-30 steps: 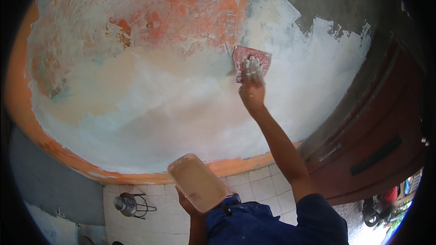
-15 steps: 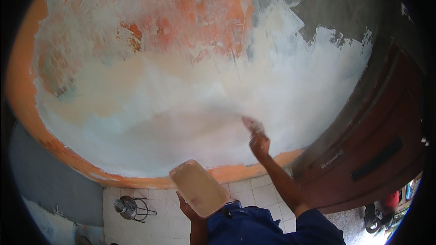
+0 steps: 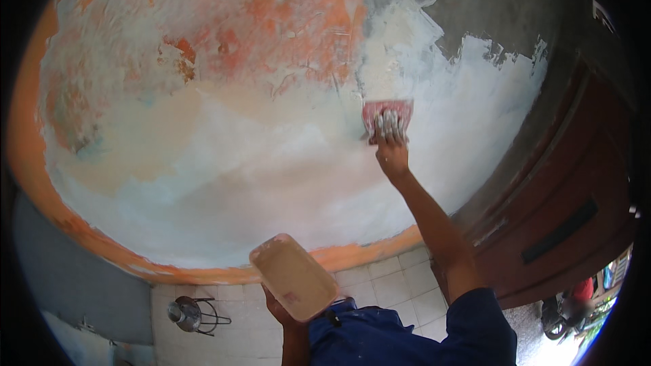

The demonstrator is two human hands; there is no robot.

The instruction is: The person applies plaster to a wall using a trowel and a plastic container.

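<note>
"Where was the scraper?"
"Two o'clock, against the wall, the right hand's grip clamped on it. Open wall stretched towards nine; the door stood well apart at three."
"And the left hand?"
"Its grip held the tray at half past six, fingers partly hidden."
"Lettering?"
"One reddish mark inside, too small to read."

The pale tiled floor bears a dark, thin-legged stand (off to the left).
</note>
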